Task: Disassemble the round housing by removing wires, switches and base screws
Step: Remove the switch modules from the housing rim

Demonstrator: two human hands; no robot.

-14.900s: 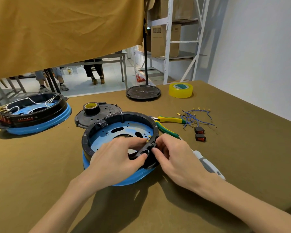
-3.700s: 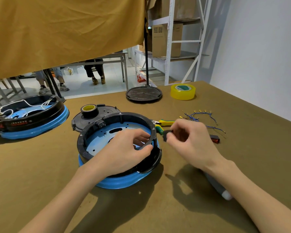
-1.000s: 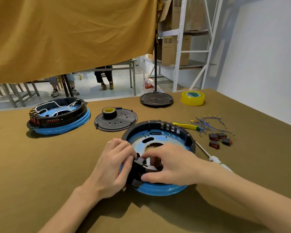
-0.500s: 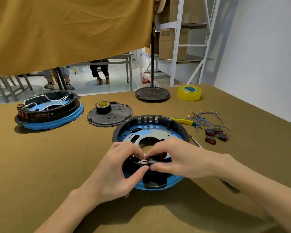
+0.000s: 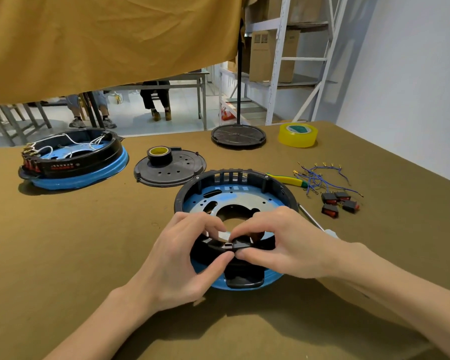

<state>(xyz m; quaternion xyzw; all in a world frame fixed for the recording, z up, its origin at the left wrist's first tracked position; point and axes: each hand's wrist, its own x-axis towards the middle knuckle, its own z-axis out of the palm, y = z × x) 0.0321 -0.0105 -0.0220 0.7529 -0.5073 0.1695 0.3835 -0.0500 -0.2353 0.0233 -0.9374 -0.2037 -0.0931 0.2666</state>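
Both hands on near rim of round housing (image 5: 234, 201)

I see left hand (image 5: 182, 258) & right hand (image 5: 281, 245) w/ fingers curled, thumbs + forefingers pinching the black rim, tips nearly touching. Housing sits on table (image 5: 76, 242) right under the fingers. Beyond right fingertips: loose switches (image 5: 338, 202), blue wires (image 5: 320, 175)

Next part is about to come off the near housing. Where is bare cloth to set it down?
Bare cloth lies left of the near housing, below the second housing, and along the near edge. Crowded: the right side, with switches, blue wires and pliers.
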